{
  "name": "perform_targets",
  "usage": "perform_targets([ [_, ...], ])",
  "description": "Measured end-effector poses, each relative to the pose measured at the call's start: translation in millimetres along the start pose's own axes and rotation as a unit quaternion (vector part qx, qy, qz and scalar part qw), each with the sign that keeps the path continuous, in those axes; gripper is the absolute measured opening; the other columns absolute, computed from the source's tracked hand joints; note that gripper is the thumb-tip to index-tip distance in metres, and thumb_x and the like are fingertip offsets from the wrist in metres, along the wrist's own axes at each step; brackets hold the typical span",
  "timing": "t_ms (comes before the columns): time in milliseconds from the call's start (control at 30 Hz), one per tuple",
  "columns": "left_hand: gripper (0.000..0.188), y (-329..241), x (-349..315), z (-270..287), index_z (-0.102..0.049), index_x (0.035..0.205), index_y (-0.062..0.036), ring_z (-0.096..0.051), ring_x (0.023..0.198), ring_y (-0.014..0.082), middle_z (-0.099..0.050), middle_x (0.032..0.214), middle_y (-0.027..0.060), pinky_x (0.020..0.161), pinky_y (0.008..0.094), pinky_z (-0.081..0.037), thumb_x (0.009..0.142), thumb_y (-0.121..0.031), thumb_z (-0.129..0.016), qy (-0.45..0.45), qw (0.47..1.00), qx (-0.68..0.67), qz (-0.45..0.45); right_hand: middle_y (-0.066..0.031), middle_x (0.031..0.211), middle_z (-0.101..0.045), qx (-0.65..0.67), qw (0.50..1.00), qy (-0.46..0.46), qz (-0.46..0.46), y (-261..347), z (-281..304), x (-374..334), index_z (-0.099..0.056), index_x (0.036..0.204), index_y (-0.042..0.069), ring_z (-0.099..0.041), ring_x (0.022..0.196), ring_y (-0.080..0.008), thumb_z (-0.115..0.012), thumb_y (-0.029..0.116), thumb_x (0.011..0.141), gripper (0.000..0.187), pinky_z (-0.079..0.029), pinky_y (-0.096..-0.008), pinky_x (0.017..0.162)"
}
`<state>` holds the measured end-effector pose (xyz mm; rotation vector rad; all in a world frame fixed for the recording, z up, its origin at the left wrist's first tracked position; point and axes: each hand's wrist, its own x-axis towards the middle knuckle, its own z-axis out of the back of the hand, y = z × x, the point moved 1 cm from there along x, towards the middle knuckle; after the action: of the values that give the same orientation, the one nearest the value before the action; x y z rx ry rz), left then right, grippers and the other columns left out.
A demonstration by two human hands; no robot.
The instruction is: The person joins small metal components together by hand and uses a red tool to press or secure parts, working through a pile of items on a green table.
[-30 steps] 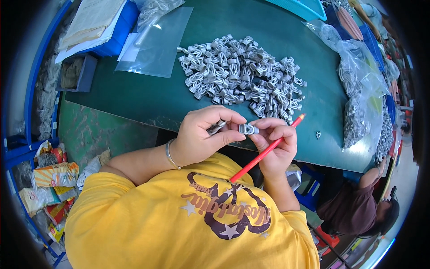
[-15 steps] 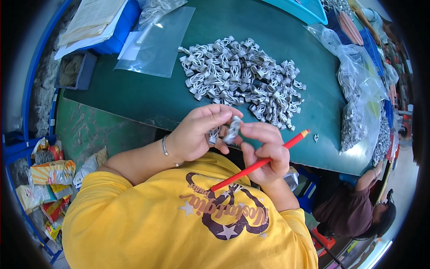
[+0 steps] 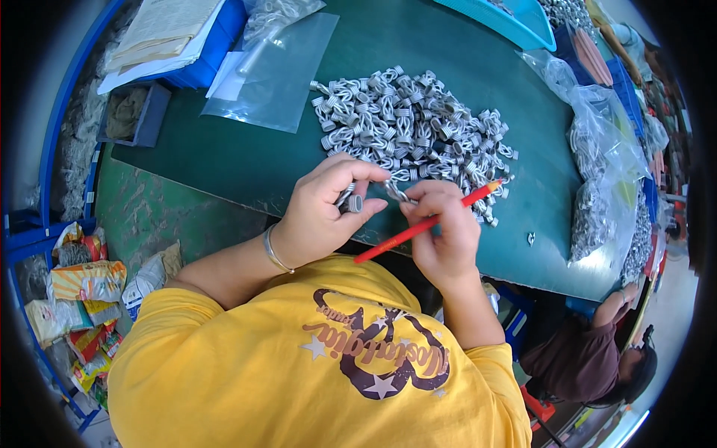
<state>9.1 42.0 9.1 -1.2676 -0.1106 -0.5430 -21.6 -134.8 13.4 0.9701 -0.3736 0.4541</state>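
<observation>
My left hand (image 3: 317,213) is closed, with a small grey metal piece (image 3: 354,202) with a ridged round end tucked in its curled fingers. My right hand (image 3: 449,237) keeps a red pencil (image 3: 396,241) slanted across its fingers. Its thumb and fingertips also pinch one end of a second twisted metal piece (image 3: 395,192), whose other end lies at the left fingertips. Just beyond both hands spreads a heap of like looped metal pieces (image 3: 407,127) on the green table (image 3: 246,168).
One loose piece (image 3: 531,238) lies right of the heap. Clear plastic bags of metal parts (image 3: 597,190) line the right edge. A plastic sheet (image 3: 280,82), a blue bin with papers (image 3: 205,56) and a grey box (image 3: 146,116) stand left. A co-worker (image 3: 579,358) sits at the right.
Both hands have moved up toward the heap and the pencil has risen with the right hand. The pinched piece, blurred before, now stretches between the two hands' fingertips.
</observation>
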Motion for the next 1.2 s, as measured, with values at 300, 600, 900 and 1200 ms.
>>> perform_targets([
  [300, 0.025, -4, -4, -10, -0.060, 0.086, -0.0030, -0.056, 0.068, 0.0133, -0.057, 0.078, 0.0057, 0.060, 0.0240, -0.044, 0.066, -0.001, -0.075, 0.051, 0.995, -0.085, 0.010, -0.0148, 0.089, -0.059, 0.401, 0.864, -0.099, -0.288, 11, 13, -13, -0.040, 0.083, 0.004, -0.056, 0.061, -0.0094, -0.056, -0.009, 0.080, 0.021, -0.049, -0.0196, 0.053],
  [600, 0.024, -13, -5, -16, -0.061, 0.087, -0.0024, -0.057, 0.066, 0.0103, -0.060, 0.076, 0.0047, 0.059, 0.0220, -0.045, 0.067, -0.001, -0.075, 0.054, 0.990, -0.130, 0.028, -0.0171, 0.093, -0.057, 0.380, 0.909, -0.076, -0.154, -6, 7, -34, -0.040, 0.080, 0.003, -0.061, 0.082, -0.0184, -0.060, -0.014, 0.074, 0.027, -0.051, -0.0236, 0.063],
  [900, 0.019, -15, -7, -18, -0.058, 0.095, 0.0004, -0.058, 0.066, 0.0090, -0.061, 0.077, 0.0044, 0.054, 0.0202, -0.046, 0.078, -0.002, -0.066, 0.090, 0.933, -0.291, 0.193, -0.0179, 0.094, -0.057, 0.177, 0.969, -0.171, 0.037, 13, 14, -27, -0.038, 0.080, 0.006, -0.062, 0.083, -0.0305, -0.068, -0.014, 0.066, 0.038, -0.053, -0.0354, 0.067],
  [1200, 0.019, -5, -11, -21, -0.051, 0.102, -0.0038, -0.056, 0.062, 0.0105, -0.057, 0.078, 0.0053, 0.045, 0.0203, -0.042, 0.086, -0.011, -0.058, 0.031, 0.686, -0.590, 0.424, -0.0140, 0.088, -0.062, -0.118, 0.985, -0.100, 0.072, 1, 18, 6, -0.045, 0.075, 0.004, -0.058, 0.076, -0.0290, -0.068, -0.008, 0.064, 0.029, -0.045, -0.0372, 0.069],
])
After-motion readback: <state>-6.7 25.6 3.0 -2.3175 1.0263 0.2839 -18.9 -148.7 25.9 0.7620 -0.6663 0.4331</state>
